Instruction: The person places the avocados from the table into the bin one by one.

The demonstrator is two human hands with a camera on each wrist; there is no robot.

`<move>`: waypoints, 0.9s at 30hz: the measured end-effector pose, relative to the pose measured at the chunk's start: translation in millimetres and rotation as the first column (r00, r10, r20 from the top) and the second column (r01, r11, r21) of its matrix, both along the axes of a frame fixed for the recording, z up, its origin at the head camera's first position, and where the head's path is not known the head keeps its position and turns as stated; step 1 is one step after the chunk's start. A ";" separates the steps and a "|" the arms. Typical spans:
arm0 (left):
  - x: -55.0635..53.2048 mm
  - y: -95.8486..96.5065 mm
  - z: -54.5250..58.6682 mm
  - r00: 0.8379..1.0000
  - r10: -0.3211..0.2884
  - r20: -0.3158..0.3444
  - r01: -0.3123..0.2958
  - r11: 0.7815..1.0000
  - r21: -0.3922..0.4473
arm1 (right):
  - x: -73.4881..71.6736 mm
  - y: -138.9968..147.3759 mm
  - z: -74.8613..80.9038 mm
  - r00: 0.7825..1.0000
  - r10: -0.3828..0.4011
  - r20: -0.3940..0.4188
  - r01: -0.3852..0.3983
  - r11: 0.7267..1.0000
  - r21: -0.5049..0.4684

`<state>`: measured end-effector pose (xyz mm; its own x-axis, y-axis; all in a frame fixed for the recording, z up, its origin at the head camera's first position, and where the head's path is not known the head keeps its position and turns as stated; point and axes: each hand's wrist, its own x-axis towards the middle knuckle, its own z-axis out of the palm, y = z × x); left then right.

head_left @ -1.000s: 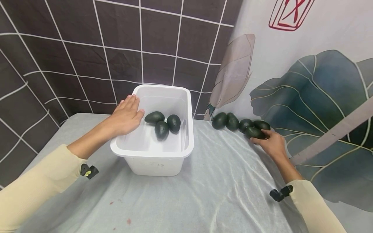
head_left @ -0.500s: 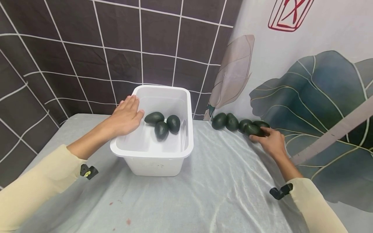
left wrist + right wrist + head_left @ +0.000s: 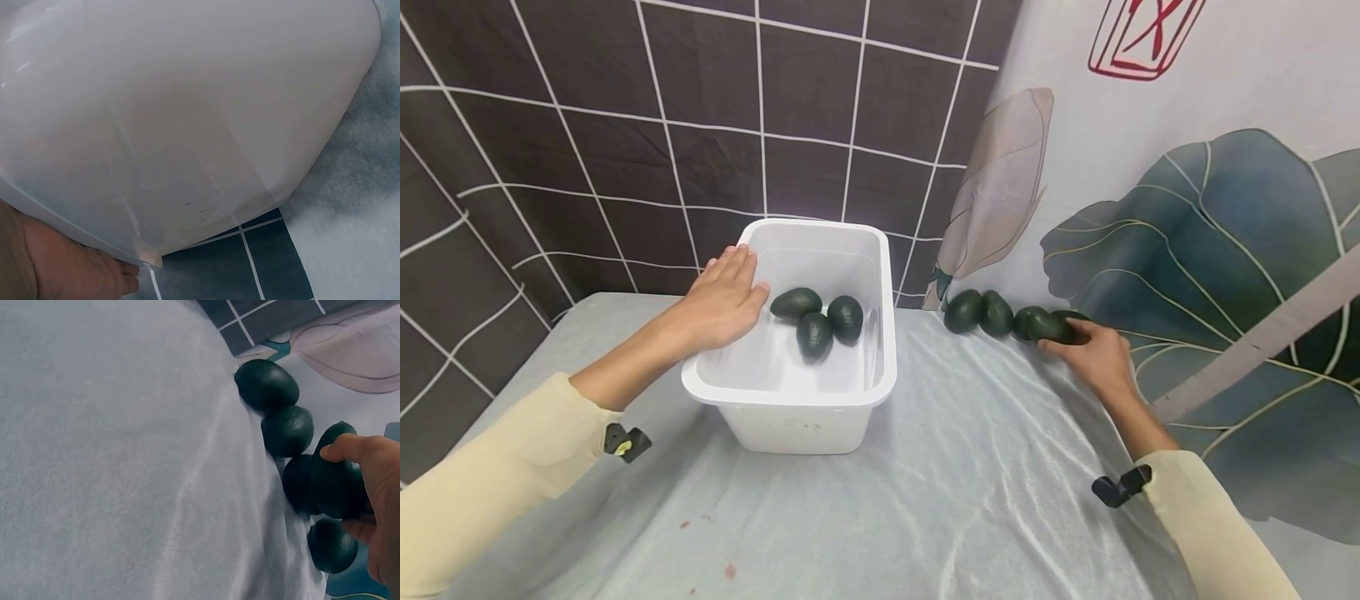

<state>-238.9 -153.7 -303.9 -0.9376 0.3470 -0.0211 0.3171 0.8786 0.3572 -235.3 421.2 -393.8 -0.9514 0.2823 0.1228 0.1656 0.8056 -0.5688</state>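
My left hand (image 3: 722, 300) lies with straight fingers on the left rim of a white plastic tub (image 3: 790, 397). In the left wrist view, part of that hand shows at the lower left beside the tub's outer wall (image 3: 187, 137). Inside the tub sit 3 dark green avocados (image 3: 814, 336) on its bottom. At the right, my right hand (image 3: 1101, 358) grips another avocado (image 3: 334, 478) between thumb and fingers. The held one overlaps a neighbouring avocado (image 3: 296, 484) in the right wrist view. One more avocado (image 3: 333, 547) lies just below the hand there.
Two avocados (image 3: 964, 312) lie side by side farther left in the row, against the patterned white backdrop (image 3: 1045, 50). Grey cloth (image 3: 970, 467) with wrinkles covers the table. A dark backdrop with white grid lines (image 3: 700, 158) stands behind the tub.
My right hand has shifted slightly up and left, and the avocado in its grip has tilted and moved with it. The left hand and the tub stay where they were.
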 end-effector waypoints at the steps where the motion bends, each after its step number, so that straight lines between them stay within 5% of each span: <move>1: 0.1 0.0 0.1 1.000 0.000 0.001 0.000 1.000 0.000 | -0.5 -0.7 0.7 1.000 0.006 -0.003 -0.006 1.000 0.002; 16: 0.6 -0.6 0.8 1.000 -0.002 0.003 0.002 1.000 0.002 | -10.3 -15.2 11.2 0.993 0.098 -0.068 -0.097 0.995 0.023; 27: 0.3 -1.2 0.3 1.000 -0.006 0.009 0.006 1.000 0.006 | -14.4 -31.3 20.9 0.993 0.112 -0.038 -0.112 0.994 0.006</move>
<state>-238.6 -154.9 -303.5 -0.9353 0.3527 -0.0276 0.3191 0.8745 0.3652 -249.8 389.9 -372.9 -0.9717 0.1738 0.1602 0.0528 0.8201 -0.5698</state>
